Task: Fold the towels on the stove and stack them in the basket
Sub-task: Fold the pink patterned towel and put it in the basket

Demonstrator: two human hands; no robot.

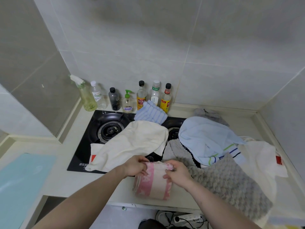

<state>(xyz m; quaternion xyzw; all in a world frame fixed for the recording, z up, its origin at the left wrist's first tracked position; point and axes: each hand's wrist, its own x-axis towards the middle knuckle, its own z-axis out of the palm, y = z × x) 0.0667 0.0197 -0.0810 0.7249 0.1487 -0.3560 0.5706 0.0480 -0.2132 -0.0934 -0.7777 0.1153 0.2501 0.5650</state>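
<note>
Both hands grip the folded pink-and-white towel (pixel 152 182) at the counter's front edge, just before the black stove (pixel 102 129): the left hand (pixel 134 166) pinches its upper left corner, the right hand (pixel 177 173) curls over its upper right edge. A cream towel (pixel 132 142) with a red tag drapes the stove; a blue striped towel (pixel 151 112), a light blue towel (pixel 206 138) and a grey bobbled towel (pixel 227 182) lie around it. Bottles (pixel 142 96) along the wall carry Chinese labels too small to read surely; white Chinese characters mark the stove's front left corner.

Folded pink towel (pixel 153 180) lies before unfolded towels (pixel 132 142).
</note>
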